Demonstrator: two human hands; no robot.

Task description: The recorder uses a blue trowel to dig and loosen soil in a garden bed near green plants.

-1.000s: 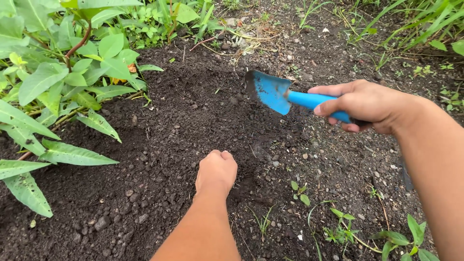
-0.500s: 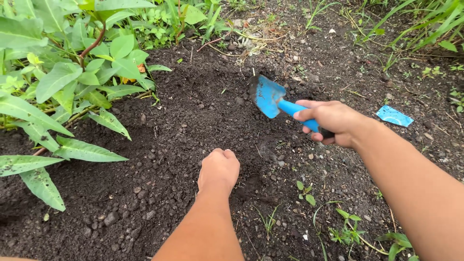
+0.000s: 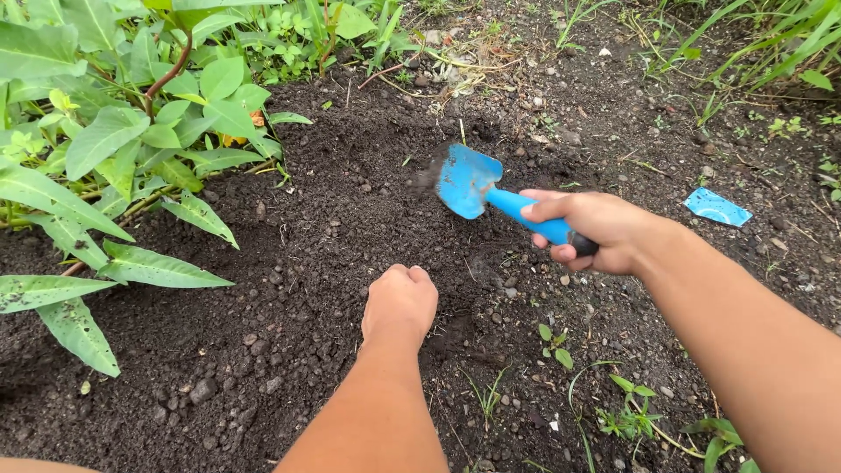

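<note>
We grip the blue trowel [image 3: 491,194] in our right hand [image 3: 596,229], fingers curled tight round its handle, thumb laid along the top. The blade juts out past our fingertips to the left and away from us, tilted over the dark soil [image 3: 350,219], and its far edge is blurred, so we cannot tell whether it touches the ground. The butt of the handle shows as a dark stub at the heel of the palm.

Our left hand [image 3: 400,302] is balled into a fist, knuckles down against the soil, nearer to us than the trowel blade and well apart from it. What the closed fingers hold, if anything, is hidden from us.

Off beyond the back of our right wrist, to the right, a small flat packet [image 3: 717,208] lies on the ground: pale blue, roughly four-sided, one corner lifted. Its print is too small to make out.

To the left of our left fist, broad green leaves [image 3: 105,140] crowd the edge of the bed, several cut off by the frame. Small weed seedlings [image 3: 554,344] stand just right of our left forearm.
</note>
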